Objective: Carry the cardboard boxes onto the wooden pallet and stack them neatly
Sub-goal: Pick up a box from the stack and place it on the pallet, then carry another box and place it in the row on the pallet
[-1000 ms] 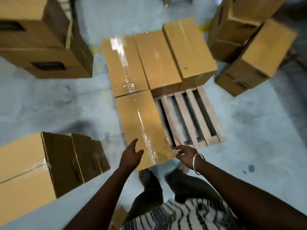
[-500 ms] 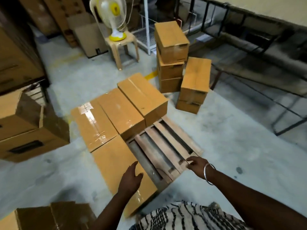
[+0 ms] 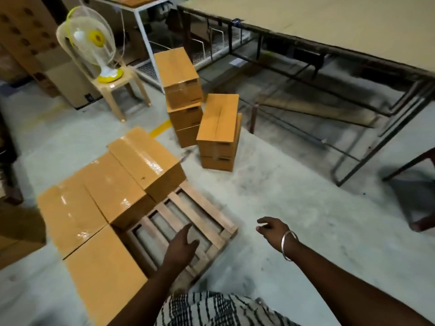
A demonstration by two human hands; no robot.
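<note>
A: What is on the left?
B: Four cardboard boxes [image 3: 113,208] lie flat on the wooden pallet [image 3: 200,222], touching, covering its left and far parts; the near right slats are bare.

A: And the hands?
B: The left hand [image 3: 181,248] hovers over the bare slats, fingers loosely spread, holding nothing. The right hand [image 3: 273,229], with a metal bangle [image 3: 288,245] at its wrist, hangs over the concrete floor [image 3: 306,231], fingers half curled, empty.

A: Further back?
B: Two stacks of boxes [image 3: 204,114] stand on the floor beyond the pallet, beside a long table [image 3: 329,31].

Dim, soft blur, glare on boxes [image 3: 110,191]
</note>
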